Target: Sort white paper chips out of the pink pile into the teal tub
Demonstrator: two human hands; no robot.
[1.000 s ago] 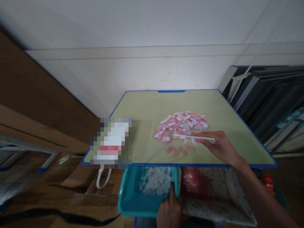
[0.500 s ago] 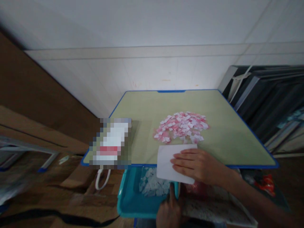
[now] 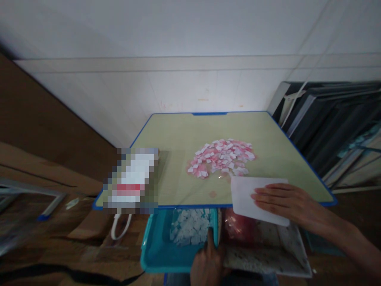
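Note:
My right hand [image 3: 276, 200] holds a flat white card [image 3: 253, 198] with rounded corners. Its fingers lie along the card's top and the thumb is hidden below. The card juts over the table's front edge. Just behind it spreads a heap of small pink and white pieces [image 3: 223, 155]. Below the edge my left hand [image 3: 206, 260] grips the right rim of a teal tray [image 3: 172, 262], index finger stretched along it and the other fingers curled. Many small whitish pieces [image 3: 192, 226] lie in that tray.
The pale green table [image 3: 178, 135] has a blue edge and backs onto a white wall. A blurred-out object [image 3: 133, 174] sits at its left. Beneath the card, a whitish tray [image 3: 268, 260] holds a red plastic-wrapped mass [image 3: 241, 228]. Dark panels [image 3: 333, 115] lean at right.
My right hand has moved the white card to the right, away from above the teal tray. The red mass now shows more fully. My left hand stays at the tray's rim.

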